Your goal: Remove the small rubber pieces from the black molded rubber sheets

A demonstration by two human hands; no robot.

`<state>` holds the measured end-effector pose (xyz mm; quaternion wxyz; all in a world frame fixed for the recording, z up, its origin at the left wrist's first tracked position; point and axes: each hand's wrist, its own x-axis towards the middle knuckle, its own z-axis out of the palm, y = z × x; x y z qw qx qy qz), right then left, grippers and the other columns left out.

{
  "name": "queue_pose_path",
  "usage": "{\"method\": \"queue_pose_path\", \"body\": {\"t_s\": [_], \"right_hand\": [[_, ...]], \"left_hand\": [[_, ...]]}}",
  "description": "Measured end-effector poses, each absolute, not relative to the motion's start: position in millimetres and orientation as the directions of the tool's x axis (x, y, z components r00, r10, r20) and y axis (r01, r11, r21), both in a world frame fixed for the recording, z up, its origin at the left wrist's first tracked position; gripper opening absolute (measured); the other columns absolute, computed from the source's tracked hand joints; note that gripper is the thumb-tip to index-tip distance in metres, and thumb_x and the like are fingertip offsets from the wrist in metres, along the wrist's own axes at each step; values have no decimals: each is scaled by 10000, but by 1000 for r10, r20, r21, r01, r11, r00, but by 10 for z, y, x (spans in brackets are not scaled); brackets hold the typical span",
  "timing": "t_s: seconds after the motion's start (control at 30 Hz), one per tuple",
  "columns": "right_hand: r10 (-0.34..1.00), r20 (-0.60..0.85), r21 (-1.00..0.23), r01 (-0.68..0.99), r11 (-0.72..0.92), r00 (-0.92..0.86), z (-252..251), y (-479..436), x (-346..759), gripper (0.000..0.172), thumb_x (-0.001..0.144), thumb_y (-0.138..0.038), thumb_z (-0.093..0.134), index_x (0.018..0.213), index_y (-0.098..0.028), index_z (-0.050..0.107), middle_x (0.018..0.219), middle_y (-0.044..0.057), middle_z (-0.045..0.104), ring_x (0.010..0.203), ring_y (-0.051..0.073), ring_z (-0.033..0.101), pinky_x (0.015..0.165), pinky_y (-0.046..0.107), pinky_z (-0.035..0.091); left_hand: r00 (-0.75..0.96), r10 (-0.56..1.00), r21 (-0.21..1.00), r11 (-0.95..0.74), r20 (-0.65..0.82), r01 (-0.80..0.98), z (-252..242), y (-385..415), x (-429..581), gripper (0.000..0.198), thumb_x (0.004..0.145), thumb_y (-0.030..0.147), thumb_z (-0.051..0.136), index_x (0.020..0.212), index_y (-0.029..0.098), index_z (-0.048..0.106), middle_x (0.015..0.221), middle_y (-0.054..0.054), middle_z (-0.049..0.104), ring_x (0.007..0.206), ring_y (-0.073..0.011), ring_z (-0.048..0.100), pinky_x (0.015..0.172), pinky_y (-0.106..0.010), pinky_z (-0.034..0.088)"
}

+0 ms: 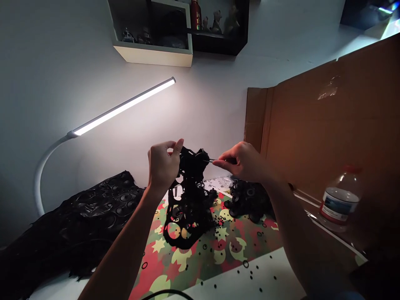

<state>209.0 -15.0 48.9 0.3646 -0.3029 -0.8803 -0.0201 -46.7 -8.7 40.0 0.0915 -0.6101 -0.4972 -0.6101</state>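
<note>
My left hand [165,162] is closed, thumb and fingers pinching the top edge of a black rubber sheet full of round holes [187,208]. The sheet hangs down in a ragged web onto the patterned mat. My right hand [242,161] is closed on slim metal tweezers [211,160], whose tips touch the upper part of the sheet. What the tips grip there is too dark to tell. Behind my right wrist lies a pile of black rubber rings and discs [250,200]. To the left of my left forearm is a large heap of black rubber sheets [106,204] with circular cut marks.
A lit bar lamp [125,107] on a bent neck stands at the left. Small black discs and rings are scattered over the camouflage mat [218,250]. At the right, a plastic bottle [339,204] stands before a cardboard panel [328,125]. Wall shelves [159,58] hang above.
</note>
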Motion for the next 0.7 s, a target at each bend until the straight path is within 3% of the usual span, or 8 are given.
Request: {"method": "queue_pose_path", "body": {"t_s": [0.2,0.27,0.33,0.43,0.5,0.57,0.7], "right_hand": [[601,560,-292,543,787,-570,469,-68,2265,619,1024,-664,680,619,-197,712,593,-57,265,605,121,176,596,327,185],[649,528,-344,561,753,-547,475,-46,2391,648,1015,-651,694,558,-197,623,600,-58,239,611,118,164,602,334,167],[717,467,-397,602,693,-517,473,1,2518,651,1008,-615,705,535,-198,545,601,-56,246,609,115,170,602,340,166],[836,286,-442,710,548,-468,412,188,2642,566,966,-572,734,574,-192,583,592,-46,317,592,116,227,584,338,193],[895,94,-423,796,433,-436,320,390,2666,495,905,-569,783,628,-173,676,597,-21,442,590,123,329,581,326,244],[932,-99,-318,899,301,-348,206,602,2667,485,837,-581,842,629,-162,711,608,2,535,597,130,412,598,312,302],[959,-172,-250,952,178,-224,47,850,2703,491,806,-529,873,566,-148,678,574,38,577,544,146,459,570,325,325]], "left_hand": [[-362,245,436,-434,899,788,597,-206,-822,388,1077,407,538,781,182,647,672,5,549,671,-155,501,719,-319,418],[-390,287,482,-428,875,764,684,-285,-1028,337,1055,368,577,803,163,667,662,28,507,694,-140,472,706,-289,401],[-402,353,526,-415,845,742,746,-363,-1200,275,1016,349,641,851,144,720,699,34,576,710,-131,492,705,-266,414],[-362,487,569,-391,795,724,774,-428,-1331,270,974,371,692,837,145,752,705,34,633,692,-130,515,693,-254,426],[-332,538,575,-380,775,725,767,-425,-1346,290,966,406,691,844,153,762,721,27,661,696,-138,538,697,-255,435],[-328,549,573,-362,769,735,754,-399,-1333,309,958,437,684,851,159,766,728,22,662,698,-143,539,710,-259,442],[-307,544,551,-367,781,750,731,-342,-1275,345,938,483,669,831,166,752,733,21,619,697,-138,494,734,-270,435]]}}
